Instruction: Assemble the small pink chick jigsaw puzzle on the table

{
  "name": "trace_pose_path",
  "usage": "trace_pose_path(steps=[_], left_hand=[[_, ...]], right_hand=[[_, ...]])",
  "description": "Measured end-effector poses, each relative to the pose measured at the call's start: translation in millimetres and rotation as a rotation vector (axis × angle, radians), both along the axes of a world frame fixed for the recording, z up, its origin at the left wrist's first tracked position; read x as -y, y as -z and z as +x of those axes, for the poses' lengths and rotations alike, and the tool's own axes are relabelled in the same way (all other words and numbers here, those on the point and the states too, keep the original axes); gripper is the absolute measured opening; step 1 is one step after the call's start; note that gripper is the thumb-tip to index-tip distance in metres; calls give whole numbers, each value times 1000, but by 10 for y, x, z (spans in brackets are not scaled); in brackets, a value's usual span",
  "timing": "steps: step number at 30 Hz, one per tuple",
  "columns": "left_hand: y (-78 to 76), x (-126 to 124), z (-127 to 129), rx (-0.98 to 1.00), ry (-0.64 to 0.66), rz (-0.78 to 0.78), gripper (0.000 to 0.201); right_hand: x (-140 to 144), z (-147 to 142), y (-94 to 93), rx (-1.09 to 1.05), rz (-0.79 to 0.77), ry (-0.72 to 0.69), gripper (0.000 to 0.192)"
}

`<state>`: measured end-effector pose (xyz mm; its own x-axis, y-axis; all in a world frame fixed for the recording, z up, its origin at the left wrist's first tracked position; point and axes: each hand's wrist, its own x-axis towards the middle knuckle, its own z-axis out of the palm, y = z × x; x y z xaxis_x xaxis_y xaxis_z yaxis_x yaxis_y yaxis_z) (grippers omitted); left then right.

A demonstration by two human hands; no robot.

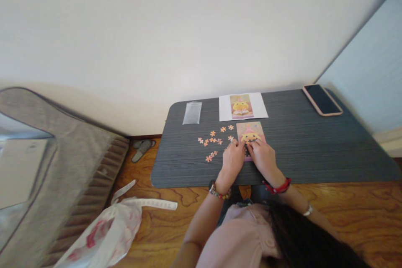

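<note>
A partly assembled jigsaw puzzle (250, 129) lies on the dark table, its upper part showing a yellow cartoon figure in a pink hat. My left hand (234, 158) rests at the puzzle's left side, fingers bent and pressed together; whatever is in them is hidden. From the right, my right hand (263, 155) reaches over the puzzle, its fingertips pinched on what looks like a small yellowish jigsaw piece (247, 143). The two sets of fingertips almost meet. Loose jigsaw pieces (212, 133) are scattered left of the puzzle. My hands cover much of its lower part.
Behind the puzzle lies a folded reference sheet (259, 106) with the same picture. A clear plastic bag (192, 113) is at the table's back left, a phone (323, 100) at the back right. A white wall borders the table (314, 142). Slippers (143, 149) and a plastic carrier bag (116, 230) are below, left.
</note>
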<state>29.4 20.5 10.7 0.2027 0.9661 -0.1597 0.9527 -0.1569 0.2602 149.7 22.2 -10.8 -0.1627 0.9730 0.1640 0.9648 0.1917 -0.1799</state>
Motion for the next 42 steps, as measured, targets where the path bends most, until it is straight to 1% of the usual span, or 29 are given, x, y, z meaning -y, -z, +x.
trace_pose_path(steps=[5,11,16,22,25,29,32,35,37,39,42], left_hand=[[0,10,0,-11,2,1,30],[-11,23,1,-9,-13,8,29],[4,38,-7,-5,-30,20,28],[28,34,-12,14,-35,30,29],[44,30,-34,59,-49,50,28],[70,-11,-89,215,-51,132,29],[59,-73,-133,394,-42,157,23],[24,-126,-164,568,-29,90,14],[6,-139,-173,665,-32,29,13],[5,-132,-171,750,-49,-15,15],[34,-95,-149,881,-109,-41,18]], right_hand=[[-6,25,42,-1,-14,-31,26],[-49,109,89,-112,6,-46,23],[-86,141,75,-116,-49,-117,20],[-113,92,106,-119,-46,-92,16],[-130,110,125,-130,-61,-105,14],[-134,191,94,-175,-50,-162,14],[-117,260,7,-222,-25,-274,14],[-96,321,-96,-220,-6,-382,15],[-85,358,-141,-205,10,-420,17],[-75,392,-153,-219,24,-429,18],[-50,423,-122,-310,53,-394,19]])
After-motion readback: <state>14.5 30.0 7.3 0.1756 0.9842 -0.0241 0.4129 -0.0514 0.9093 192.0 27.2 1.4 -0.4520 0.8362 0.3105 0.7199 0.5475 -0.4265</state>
